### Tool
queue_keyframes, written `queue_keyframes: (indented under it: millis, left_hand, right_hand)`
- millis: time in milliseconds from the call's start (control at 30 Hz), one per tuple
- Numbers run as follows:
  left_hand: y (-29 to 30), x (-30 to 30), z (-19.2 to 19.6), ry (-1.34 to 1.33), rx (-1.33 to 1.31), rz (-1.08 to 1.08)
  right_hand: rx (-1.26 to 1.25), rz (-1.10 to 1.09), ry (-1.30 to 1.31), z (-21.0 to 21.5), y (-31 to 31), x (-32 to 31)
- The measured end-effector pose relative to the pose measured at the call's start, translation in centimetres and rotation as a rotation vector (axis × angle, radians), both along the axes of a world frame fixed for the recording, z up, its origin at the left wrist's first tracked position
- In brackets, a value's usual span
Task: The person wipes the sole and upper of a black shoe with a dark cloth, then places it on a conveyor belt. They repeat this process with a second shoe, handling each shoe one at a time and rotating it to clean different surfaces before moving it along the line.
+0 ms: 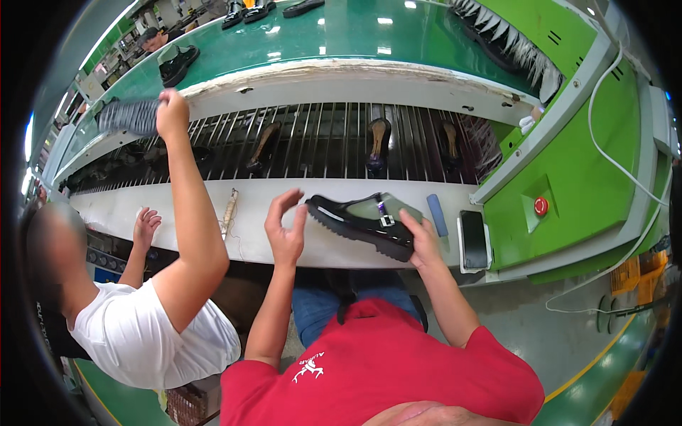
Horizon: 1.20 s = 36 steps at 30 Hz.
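A shiny black buckled shoe (348, 221) with a thick ridged sole is held over the white ledge, its toe to the left. My right hand (426, 245) grips it at the heel end, the thumb near the opening. A pale greyish-green piece (366, 206) shows inside the shoe, and a silver buckle sits on its strap. Just left of the toe is my left hand (285, 238), thumb and fingers apart and curved, with nothing seen between them. Whether a fingertip touches the toe, I cannot tell.
Beyond the white ledge (320, 245), a roller conveyor (320, 142) carries several shoes. On the ledge lie a blue cylinder (437, 214), a phone (472, 240) and a tan stick-like tool (229, 213). A green machine (568, 199) stands right. At left, a white-shirted co-worker (153, 334) raises a dark shoe (128, 117).
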<state>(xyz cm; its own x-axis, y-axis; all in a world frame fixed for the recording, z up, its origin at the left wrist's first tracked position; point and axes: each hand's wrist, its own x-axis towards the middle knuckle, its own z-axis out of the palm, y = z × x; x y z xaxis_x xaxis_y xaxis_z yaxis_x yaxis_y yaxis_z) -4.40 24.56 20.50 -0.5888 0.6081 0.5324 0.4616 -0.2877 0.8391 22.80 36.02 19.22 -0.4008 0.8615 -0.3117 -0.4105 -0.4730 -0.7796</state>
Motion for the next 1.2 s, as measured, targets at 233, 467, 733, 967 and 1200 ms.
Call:
queue_keyframes:
  millis: [233, 467, 733, 967, 1200]
  left_hand:
    - [-3.3, 2.1, -4.5, 0.174, -0.260, 0.102]
    - [-3.7, 1.8, -4.2, 0.371, -0.250, 0.159]
    - [-3.2, 2.1, -4.3, 0.453, -0.185, 0.114]
    - [-3.6, 1.8, -4.5, 0.439, -0.152, 0.101]
    - [-3.5, 2.3, -4.9, 0.439, -0.096, 0.069]
  right_hand:
    - [0.605, -0.427, 0.410, 17.4, 1.8, -1.7]
    - [1.381, -0.913, 0.054, 33.6, 11.1, -14.1]
    - [1.343, -0.144, -0.575, 26.6, 24.8, -26.7]
    - [1.298, -0.008, -0.607, 27.6, 26.2, -21.2]
    - [0.978, -0.585, -1.649, 27.7, 37.6, -3.8]
